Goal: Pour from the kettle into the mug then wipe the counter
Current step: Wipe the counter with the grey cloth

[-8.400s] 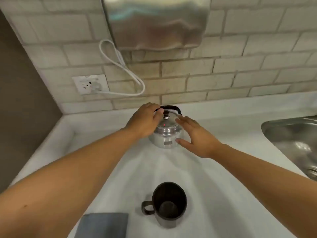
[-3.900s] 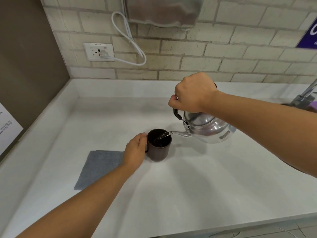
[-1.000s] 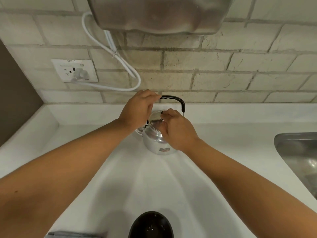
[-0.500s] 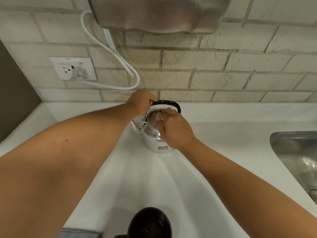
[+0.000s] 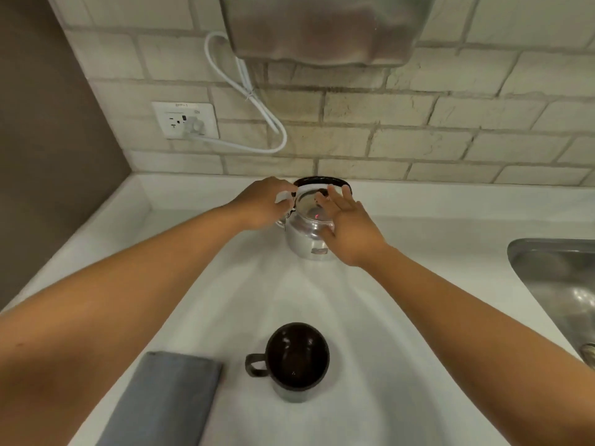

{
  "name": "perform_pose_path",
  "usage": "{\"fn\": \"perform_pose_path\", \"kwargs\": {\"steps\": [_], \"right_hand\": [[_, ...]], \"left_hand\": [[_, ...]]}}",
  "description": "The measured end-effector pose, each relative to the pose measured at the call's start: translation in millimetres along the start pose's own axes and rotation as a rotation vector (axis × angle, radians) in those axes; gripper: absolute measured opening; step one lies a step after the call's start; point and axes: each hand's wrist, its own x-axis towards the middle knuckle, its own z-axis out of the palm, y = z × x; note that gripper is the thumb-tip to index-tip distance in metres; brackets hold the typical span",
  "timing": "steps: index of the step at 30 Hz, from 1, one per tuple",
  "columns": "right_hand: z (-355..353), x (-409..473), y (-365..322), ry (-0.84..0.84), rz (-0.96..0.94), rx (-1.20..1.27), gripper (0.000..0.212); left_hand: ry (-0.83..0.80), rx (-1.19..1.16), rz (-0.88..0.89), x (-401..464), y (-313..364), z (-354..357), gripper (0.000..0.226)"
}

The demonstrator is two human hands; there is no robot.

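Observation:
A shiny metal kettle (image 5: 309,243) with a black hoop handle (image 5: 322,181) stands upright at the back of the white counter (image 5: 370,317), close to the brick wall. My left hand (image 5: 264,204) is curled around the left end of the handle. On the kettle's right side my right hand (image 5: 347,230) lies with its fingers spread over the lid, holding nothing. A dark mug (image 5: 297,358) with liquid in it stands nearer to me, handle to the left. A folded grey cloth (image 5: 167,400) lies flat to the left of the mug.
A steel sink (image 5: 563,278) is set into the counter at the right. A metal wall unit (image 5: 322,27) hangs above the kettle, its white cord (image 5: 257,101) looping down to an outlet (image 5: 185,120). A brown side wall (image 5: 48,140) closes the left.
My right hand has released the kettle's lid and spread its fingers. The view has pulled back, so the whole mug and the grey cloth now show.

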Motion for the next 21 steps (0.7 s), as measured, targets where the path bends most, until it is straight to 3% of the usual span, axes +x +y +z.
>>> {"fn": "perform_pose_path", "kwargs": {"steps": [6, 11, 14, 18, 21], "right_hand": [[-1.7, -86.4, -30.3, 0.188, -0.032, 0.125, 0.051], [18.7, -173.6, -53.0, 0.309, 0.098, 0.302, 0.046], [45.1, -231.5, -61.2, 0.293, 0.225, 0.326, 0.047], [81.5, -285.3, -74.6, 0.159, 0.313, 0.203, 0.055], [102.2, -305.8, -85.7, 0.015, 0.321, 0.087, 0.062]], "left_hand": [[0.086, -0.041, -0.019, -128.3, -10.1, 4.0, 0.039], [0.211, 0.076, -0.111, -230.6, -37.0, 37.9, 0.041], [0.211, 0.146, -0.205, -281.9, -55.0, 63.1, 0.043], [-0.026, 0.267, -0.222, -327.9, -75.9, 91.6, 0.061], [-0.079, 0.321, -0.183, -341.6, -78.5, 106.4, 0.064]]}}
